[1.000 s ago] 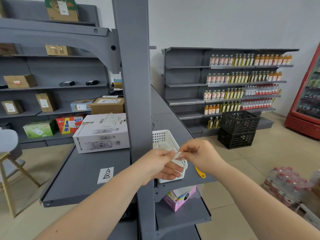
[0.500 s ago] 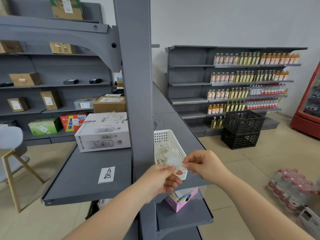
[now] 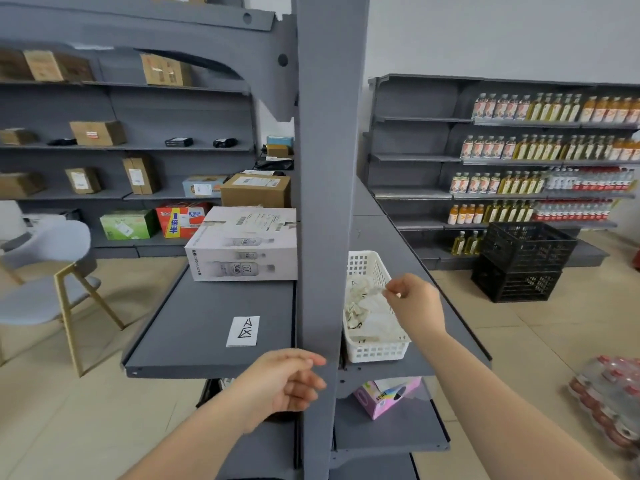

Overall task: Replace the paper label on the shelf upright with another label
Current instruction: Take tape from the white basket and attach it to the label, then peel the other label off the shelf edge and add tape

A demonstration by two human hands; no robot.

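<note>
Your right hand (image 3: 414, 304) hung over the white perforated plastic basket (image 3: 377, 351), thumb and forefinger pinched on a small crumpled scrap of white paper (image 3: 375, 291), seemingly a used label or its backing, though it was too blurred to read. Your left hand (image 3: 287, 384) was loosely curled and held nothing, its fingertips (image 3: 317, 362) touching or just short of the front edge of the tall grey metal shelf upright (image 3: 325, 202); I could not tell which.

From there, the likeliest slip was in the release: the scrap was light and possibly tacky, so it could have clung to your fingers, or fluttered past the basket rim onto the grey shelf board (image 3: 433, 341) or the floor. The basket already held a heap of similar crumpled papers (image 3: 367, 317), so fishing for anything there risked picking up a spent piece. Your left hand, empty and low on the upright, gave no steadying grip.

The stretch of upright in view showed no label on it. The one clean label I could see was the flat white rectangular paper with black marks (image 3: 243, 331), lying on the left shelf board (image 3: 194, 323), just left of the upright, a little above your left hand and well apart from your right, with the upright standing between them. Reaching it looked like a job for the left hand.
</note>
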